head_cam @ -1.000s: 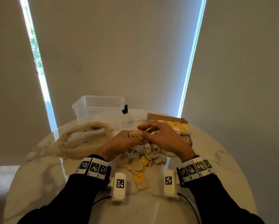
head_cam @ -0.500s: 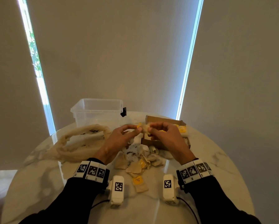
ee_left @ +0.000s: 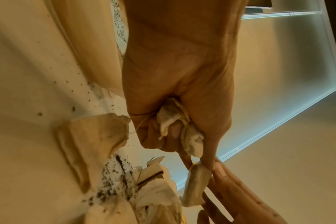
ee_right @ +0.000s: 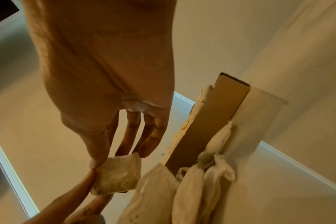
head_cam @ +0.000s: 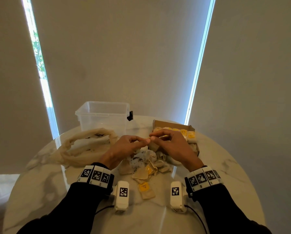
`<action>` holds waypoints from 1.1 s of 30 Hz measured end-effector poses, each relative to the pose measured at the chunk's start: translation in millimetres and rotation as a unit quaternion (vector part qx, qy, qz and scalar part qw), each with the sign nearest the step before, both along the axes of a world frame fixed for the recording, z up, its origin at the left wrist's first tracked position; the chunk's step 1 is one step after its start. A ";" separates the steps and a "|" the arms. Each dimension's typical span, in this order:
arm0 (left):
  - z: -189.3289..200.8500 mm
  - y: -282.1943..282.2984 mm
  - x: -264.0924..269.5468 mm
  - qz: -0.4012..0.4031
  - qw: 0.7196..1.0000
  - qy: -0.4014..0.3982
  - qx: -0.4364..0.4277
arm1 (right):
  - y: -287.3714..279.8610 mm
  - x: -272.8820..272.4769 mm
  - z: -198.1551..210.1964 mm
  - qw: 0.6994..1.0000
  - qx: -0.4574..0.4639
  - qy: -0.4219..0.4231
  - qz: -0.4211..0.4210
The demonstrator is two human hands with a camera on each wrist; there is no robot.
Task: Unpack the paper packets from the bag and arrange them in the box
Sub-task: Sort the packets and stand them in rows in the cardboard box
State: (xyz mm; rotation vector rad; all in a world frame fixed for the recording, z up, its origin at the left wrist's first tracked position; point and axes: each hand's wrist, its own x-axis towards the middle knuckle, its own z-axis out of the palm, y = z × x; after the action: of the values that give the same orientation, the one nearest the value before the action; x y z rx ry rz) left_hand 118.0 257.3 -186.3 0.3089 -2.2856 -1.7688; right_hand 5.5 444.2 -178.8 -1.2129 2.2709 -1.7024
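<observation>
- Head view: both hands have risen from the heap of loose packets (head_cam: 146, 164) on the marble table (head_cam: 40, 183) and now meet above the near edge of the cardboard box (head_cam: 172, 124); a second ago they were low over the heap.
- One paper packet (ee_right: 118, 175) hangs between them. The right hand (head_cam: 173, 146) pinches its top edge with thumb and fingertips, the other fingers loosely spread.
- The left hand (head_cam: 126, 147) pinches the same packet at the thumb tip, and its curled fingers also clutch a crumpled packet (ee_left: 173, 119) with a thread round a finger.
- That lift suggests the packet is being handed over or straightened, with its place in the box as the likely next stop.
- The box already holds a row of packets with yellow tags (head_cam: 183, 131) along its far side; how full the near side is remains hard to judge behind the hands.
- The cloth bag (head_cam: 84, 146) lies slack at the left; its contents seem mostly out, with dark crumbs spilled.
- A clear plastic tub (head_cam: 104, 115) stands behind the bag, apparently with nothing inside.
</observation>
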 end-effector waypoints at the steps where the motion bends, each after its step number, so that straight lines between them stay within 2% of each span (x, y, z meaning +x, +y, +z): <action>1: -0.1 -0.4 0.5 -0.002 1.000 -0.004 0.005 | 0.6 -1.4 -0.4 1.000 0.004 0.001 -0.003; 6: -1.4 -2.1 -0.8 -0.016 0.999 -0.012 0.037 | 2.9 -2.7 0.5 0.999 0.038 0.007 -0.021; 10: 1.4 -1.7 -0.3 0.008 0.999 0.008 0.042 | 10.1 -3.1 7.9 0.994 -0.004 -0.081 -0.069; 14: 1.9 -0.5 1.7 0.013 0.998 0.045 0.043 | 13.5 -3.7 7.5 0.985 0.023 -0.143 -0.096; 18: 1.4 2.0 1.2 -0.004 0.999 0.032 0.031 | 9.3 -2.4 7.3 0.982 0.021 -0.166 -0.082; 24: -2.3 0.4 -3.6 0.013 0.999 0.030 0.011 | 5.9 5.7 7.3 0.986 0.004 -0.162 -0.044; 30: -4.1 -2.4 -5.8 0.034 0.996 0.060 0.060 | 5.5 8.6 11.2 0.984 0.014 -0.171 -0.036; 33: -5.4 -3.6 -4.6 -0.004 0.998 0.045 0.041 | 4.6 11.2 14.0 0.984 -0.005 -0.178 -0.006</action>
State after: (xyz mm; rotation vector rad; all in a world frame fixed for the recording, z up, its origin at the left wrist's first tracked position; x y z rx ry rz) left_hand 113.3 253.7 -191.7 0.2284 -2.1601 -1.8440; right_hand 16.7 448.7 -164.8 -0.8144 2.0603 -1.7674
